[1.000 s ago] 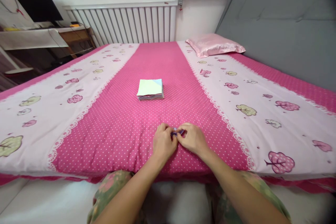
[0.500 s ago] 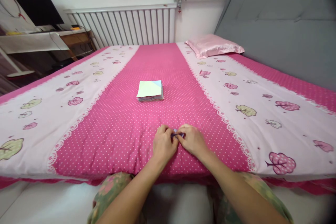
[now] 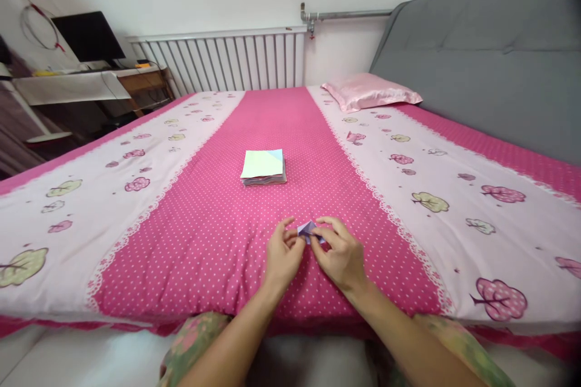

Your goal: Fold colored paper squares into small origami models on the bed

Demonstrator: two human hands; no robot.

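A small folded purple paper piece [image 3: 308, 230] is pinched between both hands just above the pink dotted bed cover [image 3: 218, 236], near the bed's front edge. My left hand [image 3: 282, 256] grips its left side with thumb and fingers closed. My right hand [image 3: 341, 254] holds its right side, fingers curled over it. Farther up the bed lies a stack of square paper sheets [image 3: 264, 167], with a pale green and blue sheet on top, about a hand's length beyond my hands.
A pink satin pillow [image 3: 370, 91] lies at the far right by the grey padded headboard [image 3: 490, 66]. A white radiator [image 3: 227, 60] lines the far wall. At the left stands a desk with a dark monitor [image 3: 88, 36].
Both hands have lifted slightly off the cover, and more of the purple paper shows between the fingertips. The view has tilted up, so more of the wall is visible.
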